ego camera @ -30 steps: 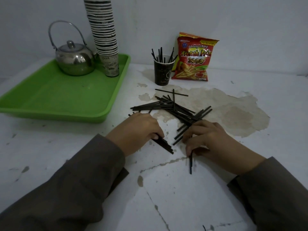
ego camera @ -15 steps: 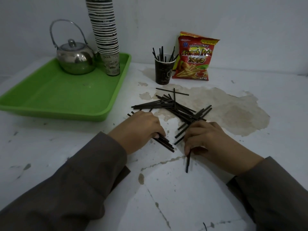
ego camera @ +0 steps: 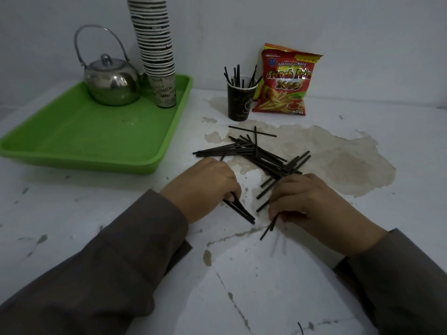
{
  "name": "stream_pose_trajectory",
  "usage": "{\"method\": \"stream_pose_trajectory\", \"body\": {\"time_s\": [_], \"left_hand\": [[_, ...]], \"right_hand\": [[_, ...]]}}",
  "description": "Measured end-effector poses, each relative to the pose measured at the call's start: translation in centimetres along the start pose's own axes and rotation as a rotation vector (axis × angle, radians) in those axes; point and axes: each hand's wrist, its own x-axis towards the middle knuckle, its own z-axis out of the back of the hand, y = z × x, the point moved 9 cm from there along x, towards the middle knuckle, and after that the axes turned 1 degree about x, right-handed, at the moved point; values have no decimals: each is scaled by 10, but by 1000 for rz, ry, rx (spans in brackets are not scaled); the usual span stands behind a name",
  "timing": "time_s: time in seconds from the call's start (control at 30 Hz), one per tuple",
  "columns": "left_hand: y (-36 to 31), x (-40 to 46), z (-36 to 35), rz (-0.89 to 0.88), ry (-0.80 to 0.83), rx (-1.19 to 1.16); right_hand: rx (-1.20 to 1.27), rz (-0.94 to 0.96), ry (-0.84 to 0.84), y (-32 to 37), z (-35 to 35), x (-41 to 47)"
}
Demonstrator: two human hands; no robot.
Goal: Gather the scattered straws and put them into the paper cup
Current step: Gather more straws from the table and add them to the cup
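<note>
A worn white table (ego camera: 362, 238) holds a green plastic tray (ego camera: 79, 131) with a steel kettle (ego camera: 111, 83) and a tall stack of paper cups (ego camera: 157, 52). Black straws (ego camera: 254, 153) lie scattered mid-table, just before a dark paper cup (ego camera: 239, 102) already holding several. The left hand (ego camera: 203, 187) grips a small bundle of straws; the right hand (ego camera: 312, 201) pinches a couple.

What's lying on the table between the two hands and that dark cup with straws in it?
In the head view, a loose pile of black straws lies between the left hand, the right hand and the paper cup, on stained tabletop.
</note>
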Motion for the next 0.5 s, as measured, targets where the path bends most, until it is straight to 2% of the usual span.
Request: {"method": "stream_pose_trajectory", "body": {"time_s": [0.1, 0.17, 0.33, 0.4, 0.5], "left_hand": [[1, 0, 0, 9, 12, 18], [0, -1, 7, 31, -40, -32], [-1, -20, 54, 82, -466, -280], [1, -28, 66, 87, -601, -344], [8, -31, 75, 124, -711, -429]], "right_hand": [[306, -184, -210, -17, 20, -4], [452, -270, -374, -25, 32, -10], [999, -349, -773, -50, 46, -26], [1148, -378, -808, -59, 43, -28], [1372, -461, -745, -68, 26, -23]]}}
